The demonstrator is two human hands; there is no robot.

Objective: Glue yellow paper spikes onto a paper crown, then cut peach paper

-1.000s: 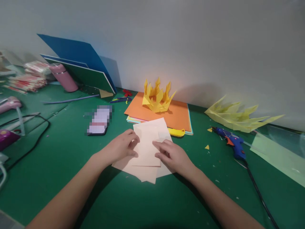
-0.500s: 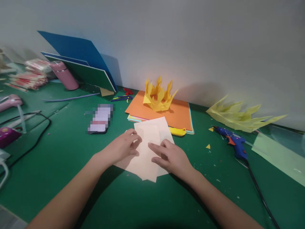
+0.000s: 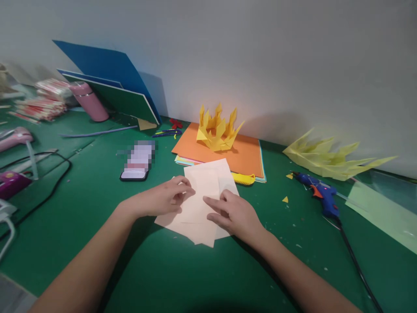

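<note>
Several pale peach paper sheets (image 3: 205,187) lie stacked on the green table (image 3: 163,269) in front of me. My left hand (image 3: 166,198) rests on the stack's left edge, fingers curled and pinching the top sheet's edge. My right hand (image 3: 233,213) lies on the right part of the stack, its forefinger stretched out and pressing the top sheet flat. The top sheet is partly folded over.
An orange paper pile (image 3: 241,154) with a yellow folded paper crown (image 3: 218,128) sits behind. A yellow cutter (image 3: 244,178), a phone (image 3: 137,161), a blue glue gun (image 3: 321,193) with cable, pale yellow paper spikes (image 3: 329,158), blue and green boards (image 3: 110,82), a pink bottle (image 3: 87,102).
The top sheet's near edge has been drawn in under my hands; my right forefinger slid a little leftward across the paper. My left hand stayed at the left edge.
</note>
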